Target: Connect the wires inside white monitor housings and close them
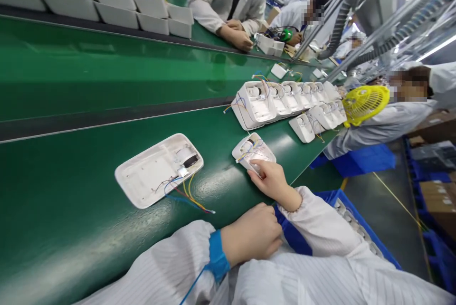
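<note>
My right hand (272, 180) has its thumb and fingers closed on the near edge of a small white plastic housing (245, 146), which lies on the green bench with a motor and coloured wires inside. Nearer my body is my left hand (251, 231), wearing a blue wrist strap (217, 255). Its fingers curl downward, and anything inside them is hidden. To the left, a larger white housing (149, 176) rests open side up, its motor (187, 157) at the right end. Blue, yellow and red wires (190, 195) trail from it onto the bench.
Rows of white housings with motors (261, 105) stand ahead on the green bench (89, 229). White covers (117, 15) line the far side, where co-workers sit. A yellow fan (366, 103) is at right. Beside my right arm is a blue bin (374, 243) holding parts.
</note>
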The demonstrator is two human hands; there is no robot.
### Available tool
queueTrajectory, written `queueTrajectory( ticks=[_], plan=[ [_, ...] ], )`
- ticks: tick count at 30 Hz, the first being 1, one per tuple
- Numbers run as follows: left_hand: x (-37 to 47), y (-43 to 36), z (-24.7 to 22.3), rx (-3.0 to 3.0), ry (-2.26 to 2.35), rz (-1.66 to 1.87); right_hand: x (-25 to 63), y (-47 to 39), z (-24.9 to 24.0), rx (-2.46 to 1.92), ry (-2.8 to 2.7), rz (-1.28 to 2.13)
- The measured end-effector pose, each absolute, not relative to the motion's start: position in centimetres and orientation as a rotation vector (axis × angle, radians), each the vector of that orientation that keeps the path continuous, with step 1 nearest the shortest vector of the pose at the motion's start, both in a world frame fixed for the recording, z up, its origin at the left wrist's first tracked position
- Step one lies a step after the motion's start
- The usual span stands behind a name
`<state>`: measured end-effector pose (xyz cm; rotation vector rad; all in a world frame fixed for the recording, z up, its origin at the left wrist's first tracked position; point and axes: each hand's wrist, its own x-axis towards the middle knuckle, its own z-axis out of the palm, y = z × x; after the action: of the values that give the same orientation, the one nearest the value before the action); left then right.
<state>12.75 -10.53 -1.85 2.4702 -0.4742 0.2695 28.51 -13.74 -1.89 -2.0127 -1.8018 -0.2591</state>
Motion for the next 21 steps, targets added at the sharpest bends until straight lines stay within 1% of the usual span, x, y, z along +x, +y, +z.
queueTrajectory(
  ticks=[5, 9, 11, 13, 15, 17, 21],
  plan=[
    [13.1, -10.7, -2.3, 2.484, -0.47, 0.171, 32.7, -18.0, -0.8, -2.186, -1.76, -0.401],
    [13.0, -10.9, -2.5, 2.454, -0.458, 0.248, 36.5, -20.4, 1.4, -2.289, -1.83, -0.339],
    [12.9, -10.9, -2.4, 2.441, -0.449, 0.276, 38.6, -21.2, 2.2, -2.37, -1.728, -0.33],
    [12.8, -10.8, -2.3, 2.439, -0.446, 0.27, 40.4, -21.6, 2.7, -2.41, -1.552, -0.419],
    [12.8, -10.8, -2.1, 2.445, -0.452, 0.246, 41.4, -21.4, 2.8, -2.406, -1.4, -0.501],
    [12.8, -10.7, -2.0, 2.452, -0.465, 0.23, 41.1, -20.5, 2.7, -2.385, -1.31, -0.512],
    [12.9, -10.5, -1.6, 2.441, -0.452, 0.199, 38.2, -16.6, 1.9, -2.28, -1.356, -0.462]
  ],
)
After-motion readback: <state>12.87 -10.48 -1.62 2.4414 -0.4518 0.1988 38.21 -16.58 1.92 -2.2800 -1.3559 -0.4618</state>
